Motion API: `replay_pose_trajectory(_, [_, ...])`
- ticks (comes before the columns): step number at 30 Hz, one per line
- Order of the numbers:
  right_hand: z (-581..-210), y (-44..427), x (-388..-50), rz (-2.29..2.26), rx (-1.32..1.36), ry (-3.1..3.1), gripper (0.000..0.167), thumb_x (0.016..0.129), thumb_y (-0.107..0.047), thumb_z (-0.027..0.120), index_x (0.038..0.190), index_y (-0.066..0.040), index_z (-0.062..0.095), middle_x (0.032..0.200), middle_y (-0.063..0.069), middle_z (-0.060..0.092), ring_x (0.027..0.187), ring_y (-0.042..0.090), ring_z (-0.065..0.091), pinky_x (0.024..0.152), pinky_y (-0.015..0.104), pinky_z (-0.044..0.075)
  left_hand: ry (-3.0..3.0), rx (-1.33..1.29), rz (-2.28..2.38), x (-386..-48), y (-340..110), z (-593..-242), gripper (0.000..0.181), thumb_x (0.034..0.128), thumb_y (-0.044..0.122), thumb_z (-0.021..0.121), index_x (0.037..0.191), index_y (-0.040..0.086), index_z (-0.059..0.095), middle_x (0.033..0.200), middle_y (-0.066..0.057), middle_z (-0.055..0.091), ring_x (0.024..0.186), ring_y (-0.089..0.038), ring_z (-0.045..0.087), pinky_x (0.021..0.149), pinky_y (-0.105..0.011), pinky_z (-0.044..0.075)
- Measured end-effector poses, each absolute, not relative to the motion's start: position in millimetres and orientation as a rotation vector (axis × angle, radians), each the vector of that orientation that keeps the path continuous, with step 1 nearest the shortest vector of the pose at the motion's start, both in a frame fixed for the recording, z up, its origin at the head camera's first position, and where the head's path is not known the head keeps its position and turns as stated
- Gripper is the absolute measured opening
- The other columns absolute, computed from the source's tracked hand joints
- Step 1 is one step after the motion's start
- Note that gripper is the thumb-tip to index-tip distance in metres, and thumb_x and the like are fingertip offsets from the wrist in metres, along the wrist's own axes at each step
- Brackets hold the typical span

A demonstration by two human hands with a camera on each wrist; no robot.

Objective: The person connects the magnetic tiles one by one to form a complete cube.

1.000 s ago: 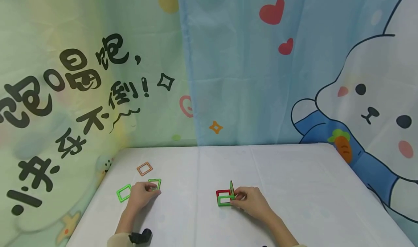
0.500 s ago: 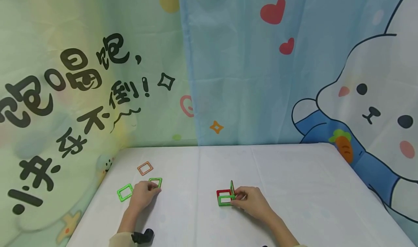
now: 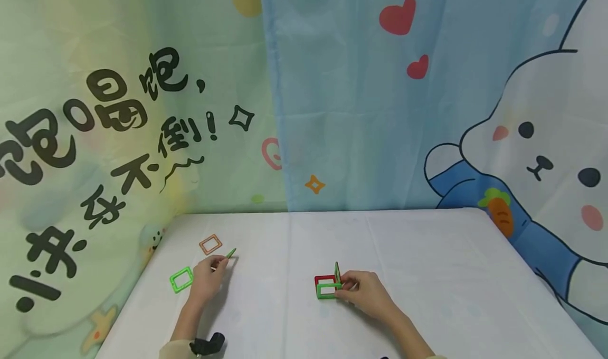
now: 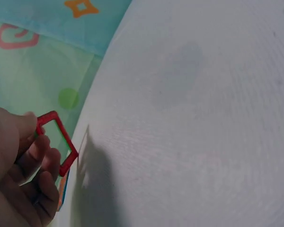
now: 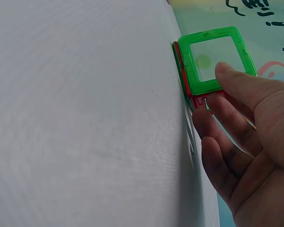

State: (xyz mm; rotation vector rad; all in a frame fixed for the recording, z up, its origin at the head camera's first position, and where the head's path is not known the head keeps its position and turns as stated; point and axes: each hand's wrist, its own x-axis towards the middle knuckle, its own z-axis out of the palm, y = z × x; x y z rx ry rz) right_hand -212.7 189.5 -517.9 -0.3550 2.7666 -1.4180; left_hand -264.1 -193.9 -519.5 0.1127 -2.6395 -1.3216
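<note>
Just on the near side of the orange tile (image 3: 215,249), the left hand (image 3: 206,278) pinched a red-and-green tile (image 4: 65,133), its tip right of the orange tile. A green tile (image 3: 184,286) lay on the table (image 3: 418,264), nearer and left of the orange tile. Well right of the orange tile, the right hand (image 3: 366,292) gripped a cluster of red and green tiles (image 3: 328,286), one upright.

On L wrist cam I'm seeing the L hand (image 4: 21,170) pinching a red frame (image 4: 65,135), tilted, nr the white worktop (image 4: 194,142), where a shadow (image 4: 97,184) is falling. Orange/blue strip (image 4: 63,190) is showing just past the hand; backdrop (image 4: 47,68) w/ orange star (image 4: 90,9) is hanging behind.
</note>
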Motion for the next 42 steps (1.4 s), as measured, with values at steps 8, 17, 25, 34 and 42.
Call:
replay_pose_trajectory(8, [-516, 188, -212, -1.429, -0.344, 2.754, 0.023, 0.077, -0.017, 0.083, 0.094, -0.006, 0.071, 0.073, -0.005, 0.063, 0.059, 0.011, 0.055, 0.052, 0.025, 0.045, -2.513, 0.122, -1.266, -262, -201, -518, 0.021, 0.0980, 0.010, 0.056, 0.102, -0.006, 0.068, 0.080, -0.009, 0.065, 0.070, -0.017, 0.057, 0.057, -0.026, 0.045])
replay_pose_trajectory(17, [-516, 189, -210, -1.457, -0.369, 2.726, 0.024, 0.078, -0.016, 0.082, 0.095, -0.004, 0.071, 0.074, -0.004, 0.064, 0.058, 0.012, 0.056, 0.051, 0.025, 0.046, -2.583, 0.111, -1.224, -264, -203, -520, 0.019, 0.0973, 0.010, 0.057, 0.100, -0.005, 0.069, 0.079, -0.007, 0.065, 0.070, -0.017, 0.056, 0.057, -0.026, 0.045])
replay_pose_trajectory(25, [-517, 190, -211, -1.453, -0.379, 2.735, 0.024, 0.079, -0.018, 0.082, 0.095, -0.004, 0.071, 0.074, -0.005, 0.063, 0.059, 0.011, 0.055, 0.052, 0.025, 0.046, -2.670, 0.033, -1.180, -267, -196, -522, 0.014, 0.0928, 0.012, 0.065, 0.097, 0.000, 0.072, 0.077, -0.003, 0.065, 0.066, -0.014, 0.056, 0.052, -0.026, 0.045])
replay_pose_trajectory(34, [-519, 190, -213, -1.435, -0.365, 2.720, 0.025, 0.079, -0.019, 0.081, 0.096, -0.005, 0.071, 0.074, -0.006, 0.063, 0.061, 0.011, 0.056, 0.054, 0.025, 0.047, -2.669, -0.125, -1.205, -274, -179, -522, 0.007, 0.0856, 0.012, 0.074, 0.089, 0.006, 0.074, 0.076, 0.002, 0.066, 0.065, -0.012, 0.056, 0.056, -0.027, 0.045])
replay_pose_trajectory(42, [-520, 190, -212, -1.433, -0.368, 2.712, 0.023, 0.080, -0.016, 0.081, 0.097, -0.004, 0.071, 0.075, -0.005, 0.063, 0.061, 0.013, 0.058, 0.054, 0.026, 0.048, -2.619, -0.235, -1.324, -277, -144, -516, 0.006, 0.0862, 0.012, 0.074, 0.088, 0.006, 0.074, 0.077, 0.003, 0.066, 0.066, -0.012, 0.055, 0.055, -0.026, 0.044])
